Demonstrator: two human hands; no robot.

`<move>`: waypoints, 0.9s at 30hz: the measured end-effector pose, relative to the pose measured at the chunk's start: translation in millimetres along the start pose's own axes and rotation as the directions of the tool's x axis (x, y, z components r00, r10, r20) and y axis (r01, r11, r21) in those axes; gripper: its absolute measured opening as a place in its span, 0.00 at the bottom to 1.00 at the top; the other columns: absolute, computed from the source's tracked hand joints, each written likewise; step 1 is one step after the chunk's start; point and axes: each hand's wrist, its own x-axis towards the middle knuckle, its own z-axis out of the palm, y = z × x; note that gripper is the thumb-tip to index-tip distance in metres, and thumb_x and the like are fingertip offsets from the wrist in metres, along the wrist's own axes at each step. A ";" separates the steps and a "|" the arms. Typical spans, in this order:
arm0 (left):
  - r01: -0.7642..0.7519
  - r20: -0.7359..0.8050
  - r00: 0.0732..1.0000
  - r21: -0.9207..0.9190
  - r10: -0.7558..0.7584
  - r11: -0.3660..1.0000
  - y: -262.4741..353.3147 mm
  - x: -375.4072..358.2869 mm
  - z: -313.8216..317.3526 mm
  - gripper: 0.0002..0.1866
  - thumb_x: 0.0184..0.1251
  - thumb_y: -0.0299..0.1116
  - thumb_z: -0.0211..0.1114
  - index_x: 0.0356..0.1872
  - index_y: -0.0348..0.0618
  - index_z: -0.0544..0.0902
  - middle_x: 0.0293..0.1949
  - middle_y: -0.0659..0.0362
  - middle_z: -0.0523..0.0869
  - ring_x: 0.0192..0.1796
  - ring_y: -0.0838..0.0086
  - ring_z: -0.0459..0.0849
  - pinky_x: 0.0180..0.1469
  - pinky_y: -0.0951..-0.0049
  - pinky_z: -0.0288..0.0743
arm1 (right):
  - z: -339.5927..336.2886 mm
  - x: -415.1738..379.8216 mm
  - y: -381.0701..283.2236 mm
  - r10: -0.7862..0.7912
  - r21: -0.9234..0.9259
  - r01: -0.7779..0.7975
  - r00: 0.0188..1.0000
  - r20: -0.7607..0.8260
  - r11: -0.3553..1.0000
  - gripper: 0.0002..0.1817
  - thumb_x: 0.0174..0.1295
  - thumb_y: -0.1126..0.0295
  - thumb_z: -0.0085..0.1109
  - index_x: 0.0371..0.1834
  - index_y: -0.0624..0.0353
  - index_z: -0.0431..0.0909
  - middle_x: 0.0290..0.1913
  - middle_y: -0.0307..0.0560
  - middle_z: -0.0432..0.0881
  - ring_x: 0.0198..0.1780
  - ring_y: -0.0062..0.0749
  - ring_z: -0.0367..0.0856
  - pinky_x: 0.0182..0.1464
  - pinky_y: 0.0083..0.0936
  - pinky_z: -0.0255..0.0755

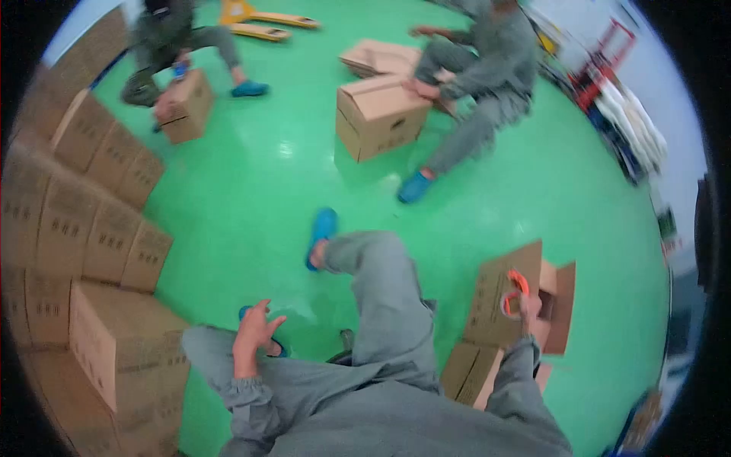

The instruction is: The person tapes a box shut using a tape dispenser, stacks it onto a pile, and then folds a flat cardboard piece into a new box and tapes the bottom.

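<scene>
My right hand is closed around an orange tape dispenser on the right. Just behind it stands a cardboard box with flaps standing out. Another closed-looking cardboard box is partly hidden by my right sleeve. My left hand hangs over my left knee with its fingers spread, holding nothing. Beside that knee, a large carton sits with the stack on the left.
Stacked cartons line the left side. One co-worker sits by a cardboard box and flat cardboard. Another co-worker holds a box. A yellow pallet jack and a red trolley stand farther back on the green floor.
</scene>
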 end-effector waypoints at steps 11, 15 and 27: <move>0.030 -0.039 0.999 0.053 -0.028 0.998 -7.3 -17.5 -49.1 0.38 0.60 0.54 0.69 0.64 0.36 0.72 0.58 0.41 0.79 0.61 0.48 0.77 0.61 0.55 0.73 | -22.4 -91.8 -313.7 -0.476 0.093 0.474 0.879 0.004 0.876 0.23 0.49 0.56 0.57 0.42 0.62 0.85 0.40 0.66 0.85 0.45 0.60 0.84 0.51 0.46 0.76; 0.027 -0.088 0.996 0.056 -0.022 0.998 11.1 -16.3 -40.5 0.36 0.60 0.55 0.68 0.59 0.35 0.74 0.55 0.41 0.81 0.58 0.49 0.78 0.59 0.54 0.74 | -32.2 -75.6 -384.1 -0.616 0.089 0.612 0.787 0.032 0.786 0.23 0.48 0.56 0.58 0.42 0.62 0.85 0.40 0.66 0.85 0.45 0.59 0.84 0.50 0.46 0.76; 0.052 -0.135 0.990 0.036 -0.047 0.998 8.6 -6.3 -46.1 0.37 0.60 0.53 0.69 0.64 0.37 0.71 0.56 0.43 0.80 0.60 0.48 0.77 0.60 0.53 0.73 | -142.4 -168.1 -560.6 -0.864 0.264 0.823 0.486 0.128 0.502 0.21 0.43 0.62 0.62 0.41 0.59 0.86 0.38 0.66 0.85 0.44 0.56 0.85 0.46 0.43 0.78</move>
